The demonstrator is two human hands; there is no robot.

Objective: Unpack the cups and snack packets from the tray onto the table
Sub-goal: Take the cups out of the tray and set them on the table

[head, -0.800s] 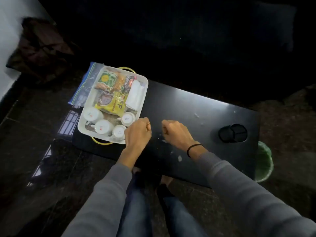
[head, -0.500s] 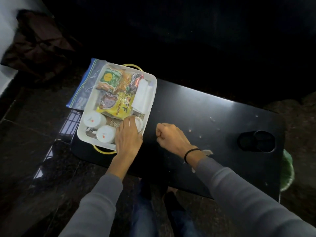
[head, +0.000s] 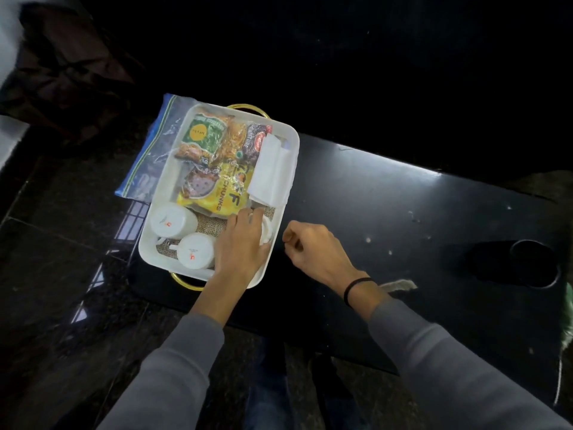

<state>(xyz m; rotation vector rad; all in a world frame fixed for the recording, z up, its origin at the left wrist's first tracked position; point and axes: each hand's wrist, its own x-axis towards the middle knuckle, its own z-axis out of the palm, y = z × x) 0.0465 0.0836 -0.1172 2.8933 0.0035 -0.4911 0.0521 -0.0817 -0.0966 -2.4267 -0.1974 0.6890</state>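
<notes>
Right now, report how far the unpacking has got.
Done: nothing; no cup or packet lies on the table. In hand: the left hand reaches into the tray, its fingers over a white cup at the near right corner; a firm grip cannot be confirmed. The right hand is curled beside the tray, holding nothing. Left: that cup, two more white cups, and the snack packets.

The tray (head: 147, 246) is white with gold handles (head: 186, 282). The cups (head: 173, 220) are white with small red marks. One packet (head: 214, 197) is yellow with brown lettering, another (head: 203, 135) green with a yellow circle. The napkins (head: 269, 172) are white, the mat (head: 214, 226) tan weave, the bag (head: 148, 150) clear and blue-edged, the counter (head: 387, 212) glossy black with pale specks, and the sleeves (head: 179, 367) grey.
</notes>
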